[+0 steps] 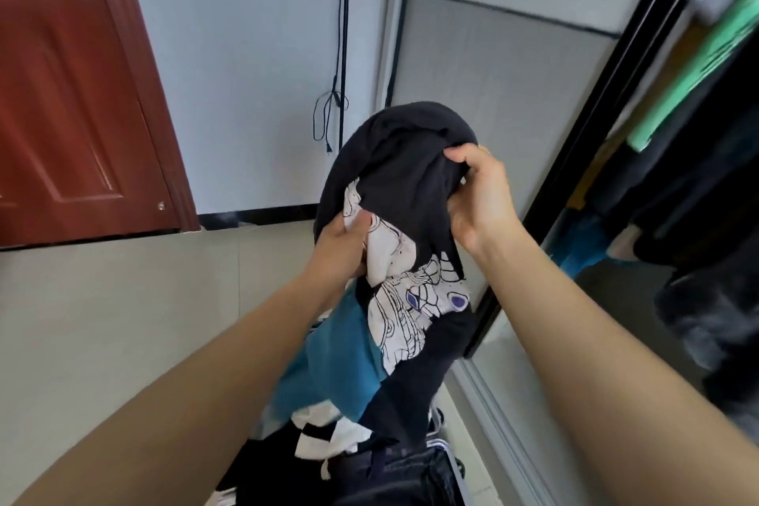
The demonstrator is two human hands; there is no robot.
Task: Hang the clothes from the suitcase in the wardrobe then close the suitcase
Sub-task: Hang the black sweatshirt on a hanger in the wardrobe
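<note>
Left hand (344, 244) and right hand (481, 199) both have hold of the black T-shirt (400, 160), which I hold in the air just left of the wardrobe frame (612, 127), above the pile of clothes (357, 440). My left thumb lies flat across the white print, pinching the cloth against fingers that are out of sight behind it. My right hand is curled into the upper fold, with the thumb tip dug into the black cloth (only the thumb and the heel of the palm really show).

The shirt is plain black with a big white panel covered in thin black line-work. Two small purple patches sit low in the drawing. It is bunched, not spread: a rounded hump of cloth at the top, the print crumpled in the middle, a dark tail below. Its long axis runs up and down. The hump end points up and away from me, and the tail drops toward the pile, leaning slightly toward the wardrobe frame.

I cannot tell collar from hem, nor find either sleeve. A teal garment (328, 366) hangs half behind the shirt, on the side away from the wardrobe frame. The pile is cut off by the bottom edge, and whatever holds it is buried. Beyond the wardrobe frame the hanging things are blurred; a green shape (698, 66) is all I can pick out.
</note>
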